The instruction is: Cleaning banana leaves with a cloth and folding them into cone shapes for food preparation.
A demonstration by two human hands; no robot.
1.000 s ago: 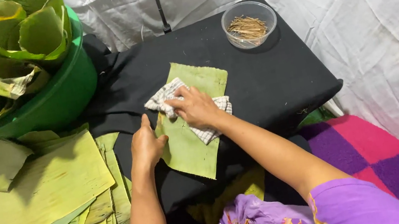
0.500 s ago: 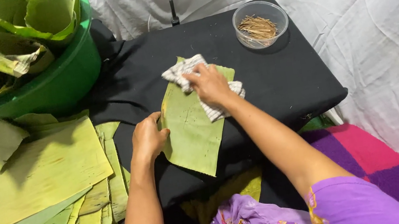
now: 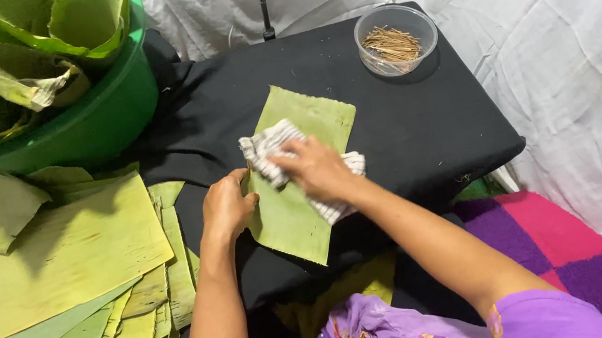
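A rectangular piece of green banana leaf [image 3: 300,210] lies on a black cloth-covered table [image 3: 410,133]. My right hand [image 3: 315,168] presses a striped white cloth [image 3: 268,146] down on the middle of the leaf. My left hand [image 3: 225,207] rests on the leaf's left edge, fingers curled over it, holding it flat. The cloth's other end [image 3: 341,186] sticks out under my right wrist.
A stack of large cut banana leaves [image 3: 47,271] lies at the left. A green tub [image 3: 87,124] full of folded leaves stands at the back left. A clear bowl of thin wooden sticks [image 3: 396,41] sits at the table's far right corner. White fabric hangs behind.
My right hand has slid the cloth along the leaf, back toward the middle and left. My left hand stays on the leaf's left edge. The camera has shifted closer.
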